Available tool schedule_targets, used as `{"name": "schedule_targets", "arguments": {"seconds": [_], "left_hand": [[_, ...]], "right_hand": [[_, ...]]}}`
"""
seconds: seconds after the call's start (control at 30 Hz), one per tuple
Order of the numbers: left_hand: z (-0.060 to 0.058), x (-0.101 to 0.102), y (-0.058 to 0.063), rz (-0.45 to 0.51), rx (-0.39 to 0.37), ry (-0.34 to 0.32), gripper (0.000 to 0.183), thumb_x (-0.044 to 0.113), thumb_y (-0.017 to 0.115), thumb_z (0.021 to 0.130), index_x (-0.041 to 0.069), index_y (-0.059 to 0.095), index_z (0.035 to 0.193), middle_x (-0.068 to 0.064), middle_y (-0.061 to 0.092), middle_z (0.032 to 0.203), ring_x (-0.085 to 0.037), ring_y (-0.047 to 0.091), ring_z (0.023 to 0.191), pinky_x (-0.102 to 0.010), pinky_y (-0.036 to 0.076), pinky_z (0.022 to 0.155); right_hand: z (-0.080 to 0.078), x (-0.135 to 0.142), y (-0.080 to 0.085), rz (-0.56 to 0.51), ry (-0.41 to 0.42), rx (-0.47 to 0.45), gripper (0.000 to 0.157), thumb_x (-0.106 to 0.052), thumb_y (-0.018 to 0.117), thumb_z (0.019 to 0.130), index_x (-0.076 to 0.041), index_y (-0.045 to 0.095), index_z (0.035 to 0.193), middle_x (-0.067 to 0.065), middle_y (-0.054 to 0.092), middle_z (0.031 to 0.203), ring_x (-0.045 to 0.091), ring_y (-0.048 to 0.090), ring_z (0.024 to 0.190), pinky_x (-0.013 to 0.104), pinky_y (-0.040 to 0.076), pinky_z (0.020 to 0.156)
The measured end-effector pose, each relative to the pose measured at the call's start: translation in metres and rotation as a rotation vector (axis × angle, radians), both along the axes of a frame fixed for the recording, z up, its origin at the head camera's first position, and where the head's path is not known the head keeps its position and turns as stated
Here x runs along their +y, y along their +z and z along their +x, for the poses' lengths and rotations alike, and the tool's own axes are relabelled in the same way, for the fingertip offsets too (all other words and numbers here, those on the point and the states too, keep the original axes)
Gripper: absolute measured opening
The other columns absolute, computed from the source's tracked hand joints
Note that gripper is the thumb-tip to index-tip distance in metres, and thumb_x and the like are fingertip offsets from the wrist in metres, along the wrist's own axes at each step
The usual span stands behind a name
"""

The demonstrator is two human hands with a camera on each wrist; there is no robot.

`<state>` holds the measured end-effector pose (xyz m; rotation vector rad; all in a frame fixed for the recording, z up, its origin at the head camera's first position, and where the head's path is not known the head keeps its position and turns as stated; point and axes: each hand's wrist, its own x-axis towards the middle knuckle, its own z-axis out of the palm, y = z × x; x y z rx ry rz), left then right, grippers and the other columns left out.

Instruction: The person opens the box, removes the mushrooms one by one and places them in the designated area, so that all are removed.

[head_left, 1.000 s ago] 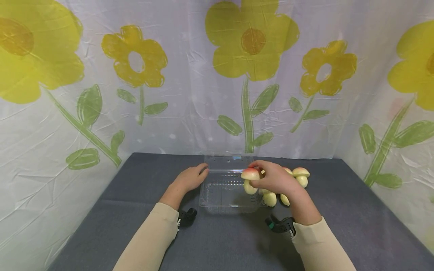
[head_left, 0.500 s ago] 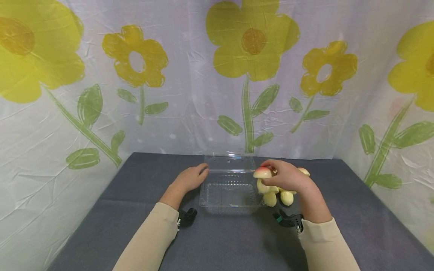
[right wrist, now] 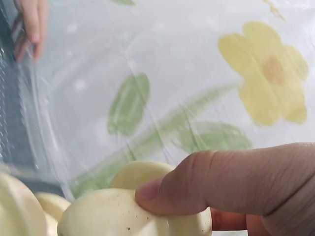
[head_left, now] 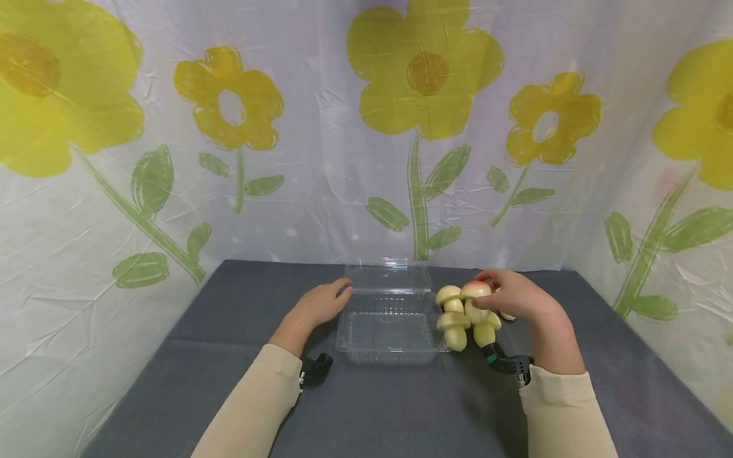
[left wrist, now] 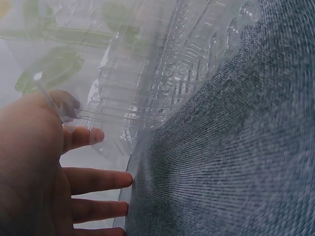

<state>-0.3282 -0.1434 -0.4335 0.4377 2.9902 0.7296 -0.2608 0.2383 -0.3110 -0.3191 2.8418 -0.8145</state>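
In the head view my right hand (head_left: 518,296) holds a toy mushroom with a red-tinged cap (head_left: 474,289), above other mushrooms right of the container. Up close in the right wrist view, the thumb (right wrist: 172,189) presses on a smooth, cream-coloured mushroom (right wrist: 106,214). My left hand (head_left: 317,302) is at the left side of an open clear plastic clamshell container (head_left: 383,350), thumb and index finger at its edge near the hinge. Clear plastic overlaps those two fingertips in the left wrist view, while the other fingers (left wrist: 98,179) extend straight.
Several cream mushrooms lie beside the container's right side, including one at the back (head_left: 448,294) and another in front (head_left: 455,331). The container's raised lid (head_left: 386,277) stands at the back. Flower-printed curtains (head_left: 321,210) enclose the grey cloth-covered table (head_left: 366,420).
My right hand has carried the red-capped mushroom rightward, from over the container to the mushrooms beside it. The left hand and container have stayed in place.
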Motion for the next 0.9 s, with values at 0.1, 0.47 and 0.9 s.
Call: {"name": "schedule_targets", "arguments": {"seconds": [0.1, 0.47, 0.9], "left_hand": [[0.0, -0.001, 0.001, -0.002, 0.0, -0.001, 0.055, 0.041, 0.039, 0.112, 0.013, 0.042, 0.158, -0.014, 0.049, 0.154, -0.039, 0.047, 0.14, -0.06, 0.037, 0.115], [-0.003, -0.002, 0.0, 0.0, -0.008, -0.008, 0.056, 0.042, 0.038, 0.112, 0.013, 0.04, 0.159, -0.014, 0.047, 0.156, -0.039, 0.045, 0.141, -0.06, 0.036, 0.115], [-0.004, 0.001, 0.007, -0.011, -0.006, -0.018, 0.057, 0.043, 0.037, 0.112, 0.012, 0.038, 0.16, -0.015, 0.045, 0.157, -0.038, 0.044, 0.142, -0.059, 0.036, 0.116]], "right_hand": [[-0.001, 0.016, 0.0, -0.002, -0.044, -0.01, 0.062, -0.031, 0.075, 0.091, 0.007, 0.053, 0.135, 0.028, 0.059, 0.125, 0.038, 0.06, 0.103, 0.049, 0.054, 0.079], [-0.01, 0.065, -0.013, 0.035, -0.129, -0.06, 0.063, -0.023, 0.068, 0.093, 0.018, 0.046, 0.134, 0.035, 0.054, 0.126, 0.049, 0.055, 0.111, 0.06, 0.051, 0.087], [-0.015, 0.08, -0.041, -0.069, -0.195, -0.264, 0.059, -0.019, 0.069, 0.091, 0.013, 0.041, 0.132, 0.014, 0.047, 0.1, 0.025, 0.053, 0.075, 0.039, 0.05, 0.069]]}}
